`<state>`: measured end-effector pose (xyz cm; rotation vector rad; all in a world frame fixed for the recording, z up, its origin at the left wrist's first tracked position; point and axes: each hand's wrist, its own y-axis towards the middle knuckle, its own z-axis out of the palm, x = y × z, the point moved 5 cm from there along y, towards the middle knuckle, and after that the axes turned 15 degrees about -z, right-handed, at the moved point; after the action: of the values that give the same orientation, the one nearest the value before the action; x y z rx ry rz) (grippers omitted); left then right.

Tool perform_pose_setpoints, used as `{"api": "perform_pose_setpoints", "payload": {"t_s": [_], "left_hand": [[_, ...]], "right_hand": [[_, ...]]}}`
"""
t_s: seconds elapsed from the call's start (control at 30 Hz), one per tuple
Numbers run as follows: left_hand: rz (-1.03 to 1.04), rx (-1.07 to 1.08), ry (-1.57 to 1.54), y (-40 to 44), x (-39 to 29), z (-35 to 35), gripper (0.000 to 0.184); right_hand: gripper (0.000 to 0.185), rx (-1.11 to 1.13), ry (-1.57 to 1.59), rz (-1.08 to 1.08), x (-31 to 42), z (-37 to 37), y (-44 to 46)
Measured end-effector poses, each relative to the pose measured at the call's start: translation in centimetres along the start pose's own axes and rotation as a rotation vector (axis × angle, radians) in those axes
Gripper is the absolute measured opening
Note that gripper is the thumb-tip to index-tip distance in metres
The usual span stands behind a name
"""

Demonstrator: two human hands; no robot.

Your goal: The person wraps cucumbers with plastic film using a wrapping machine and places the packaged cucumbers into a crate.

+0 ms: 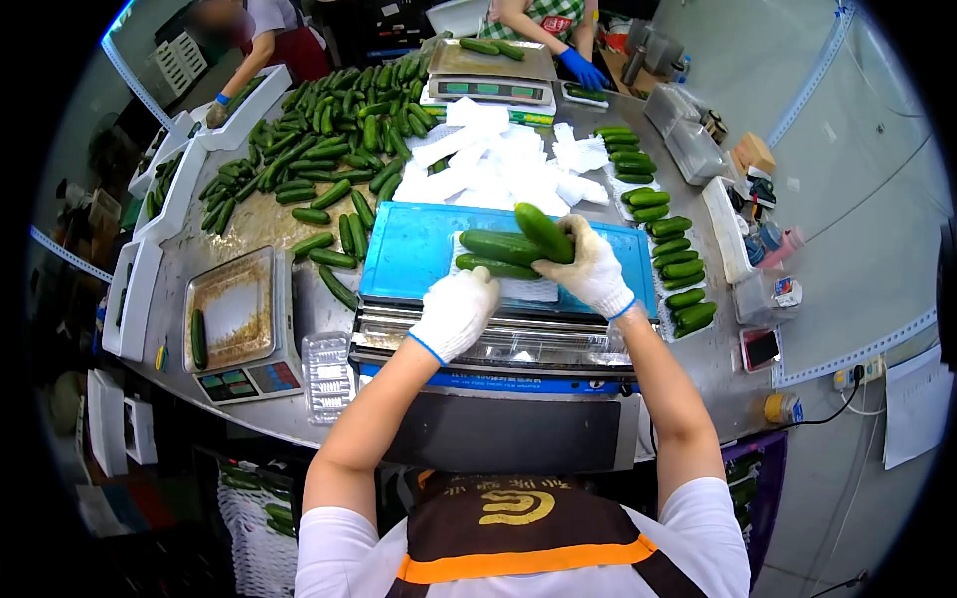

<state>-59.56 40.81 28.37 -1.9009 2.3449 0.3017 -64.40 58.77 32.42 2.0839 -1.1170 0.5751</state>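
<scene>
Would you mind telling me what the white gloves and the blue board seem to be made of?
White gloves: probably knitted fabric, matte, from their soft folds and blue-edged cuffs. Blue board: likely plastic, from its even colour and slight sheen, though possibly coated metal.

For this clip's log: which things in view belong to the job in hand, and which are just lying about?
Apparently part of the job:
- cucumber in the right hand
- two lower cucumbers by the left hand
- white netting under them
- blue-topped machine

Seemingly just lying about:
- dark phone-like item
- yellowish jar
</scene>
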Motion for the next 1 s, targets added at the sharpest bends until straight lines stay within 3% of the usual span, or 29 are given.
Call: {"api": "perform_pose_setpoints", "payload": {"t_s": [0.13, 0.33, 0.43, 0.6, 0.7, 0.83, 0.9, 0.93, 0.97, 1.0], "left_hand": [[-0.013, 0.005, 0.008, 0.5, 0.2, 0.5, 0.015], [0.058, 0.010, -0.054, 0.8, 0.9, 0.4, 0.015], [-0.028, 0.045, 0.042, 0.8, 0.8, 0.5, 0.013], [0.089, 0.048, 0.249, 1.8, -1.1, -0.6, 0.011], [0.131, 0.139, 0.290, 2.0, -2.4, -1.0, 0.012], [0.146, 0.016, 0.238, 1.2, -1.7, -0.8, 0.010], [0.178, -0.181, 0.148, -0.4, -1.8, -1.7, 0.008], [0.015, -0.130, 0.096, -1.0, -2.1, -2.1, 0.007], [0.137, -0.191, 0.145, -2.0, -2.9, -2.3, 0.007], [0.132, -0.209, 0.139, -2.8, -3.5, -2.6, 0.007]], "right_hand": [[0.055, 0.053, -0.016, -0.070, -1.5, 0.9, 0.4], [0.062, -0.073, -0.109, -0.171, -0.3, -1.6, -0.7], [0.062, -0.176, 0.035, -0.094, 0.0, -2.3, -2.0], [0.051, -0.237, 0.346, 0.100, 1.0, -2.6, -2.9], [0.049, -0.225, 0.361, 0.120, 2.2, -3.1, -3.2], [0.051, -0.215, -0.009, -0.172, 2.9, -3.2, -3.9], [0.051, -0.209, -0.288, -0.344, 3.9, -2.8, -4.0], [0.051, -0.216, -0.324, -0.361, 4.8, -2.2, -3.9], [0.047, -0.223, -0.351, -0.457, 5.3, -1.5, -3.9], [0.047, -0.160, -0.358, -0.517, 6.1, -0.7, -3.5]]}}
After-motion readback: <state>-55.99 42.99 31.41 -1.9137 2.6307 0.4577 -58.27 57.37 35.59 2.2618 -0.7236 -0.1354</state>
